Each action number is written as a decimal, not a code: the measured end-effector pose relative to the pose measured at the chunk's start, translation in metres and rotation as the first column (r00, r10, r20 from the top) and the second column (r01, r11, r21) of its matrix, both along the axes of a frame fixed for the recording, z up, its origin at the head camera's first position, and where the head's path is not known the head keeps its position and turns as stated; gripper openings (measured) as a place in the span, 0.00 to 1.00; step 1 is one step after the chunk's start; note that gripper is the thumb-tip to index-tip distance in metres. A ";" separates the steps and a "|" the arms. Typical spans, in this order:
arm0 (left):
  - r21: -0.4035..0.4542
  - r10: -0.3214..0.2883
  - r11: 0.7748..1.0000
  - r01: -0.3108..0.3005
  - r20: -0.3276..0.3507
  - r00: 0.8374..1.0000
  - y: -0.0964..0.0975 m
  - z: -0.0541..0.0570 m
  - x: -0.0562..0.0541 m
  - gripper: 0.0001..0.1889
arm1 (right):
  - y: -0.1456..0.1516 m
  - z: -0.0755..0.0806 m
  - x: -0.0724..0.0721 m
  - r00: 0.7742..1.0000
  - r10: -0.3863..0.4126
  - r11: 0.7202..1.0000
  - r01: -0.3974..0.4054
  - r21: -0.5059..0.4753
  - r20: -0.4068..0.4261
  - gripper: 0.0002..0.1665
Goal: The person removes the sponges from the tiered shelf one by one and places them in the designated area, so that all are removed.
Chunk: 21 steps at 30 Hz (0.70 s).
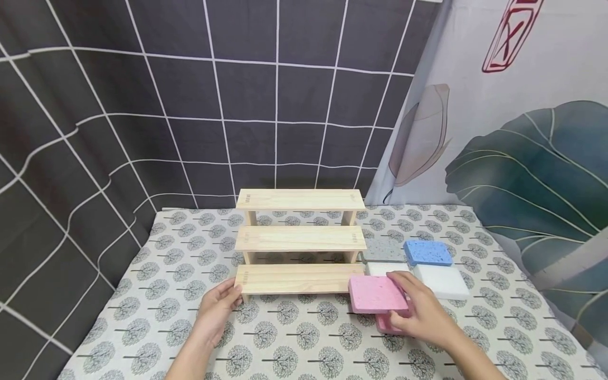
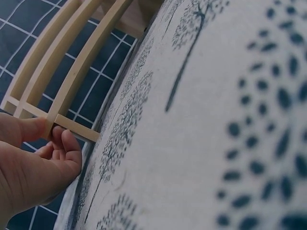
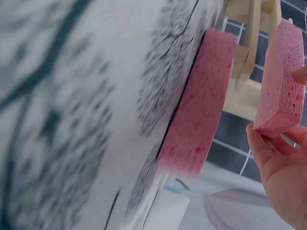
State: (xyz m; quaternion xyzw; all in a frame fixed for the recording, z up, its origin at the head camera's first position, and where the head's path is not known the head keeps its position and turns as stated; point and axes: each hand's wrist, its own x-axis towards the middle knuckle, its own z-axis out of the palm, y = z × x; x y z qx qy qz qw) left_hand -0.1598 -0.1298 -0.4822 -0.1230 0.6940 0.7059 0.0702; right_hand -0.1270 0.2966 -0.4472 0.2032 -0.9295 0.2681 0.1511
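Observation:
A three-tier wooden step shelf [image 1: 300, 239] stands on the cloth in the head view. My left hand [image 1: 216, 311] pinches the left end of its lowest board, thumb on top and fingers curled below; the left wrist view shows this grip on the board [image 2: 79, 72]. With my right hand [image 1: 425, 311] I hold a pink sponge [image 1: 377, 294] by its right side, raised beside the lowest board's right end. Below it another pink sponge [image 3: 199, 103] lies on the cloth, partly hidden in the head view. The right wrist view shows fingers and thumb around the held sponge [image 3: 280, 81].
Right of the shelf lie a grey sponge [image 1: 383, 250], a blue sponge [image 1: 427, 253], a white block [image 1: 442, 282] and another white block [image 1: 377, 268] partly hidden by my right hand. A tree-print cloth [image 1: 157, 327] covers the table. Dark checked fabric [image 1: 304, 95] hangs behind.

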 end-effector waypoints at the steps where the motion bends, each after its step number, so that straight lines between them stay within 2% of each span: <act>1: -0.001 0.001 1.000 -0.001 0.001 1.000 0.000 0.000 0.000 0.27 | 0.003 0.000 0.001 1.000 -0.006 1.000 0.007 0.008 -0.006 0.49; 10: -0.008 -0.013 1.000 0.013 0.004 1.000 0.000 0.000 0.000 0.27 | 0.028 -0.002 0.011 0.998 -0.057 0.998 0.058 0.033 -0.035 0.50; 21: 0.004 0.000 1.000 0.000 0.006 1.000 0.000 0.000 0.000 0.27 | 0.046 -0.001 0.020 0.994 -0.112 0.993 0.111 0.025 0.011 0.52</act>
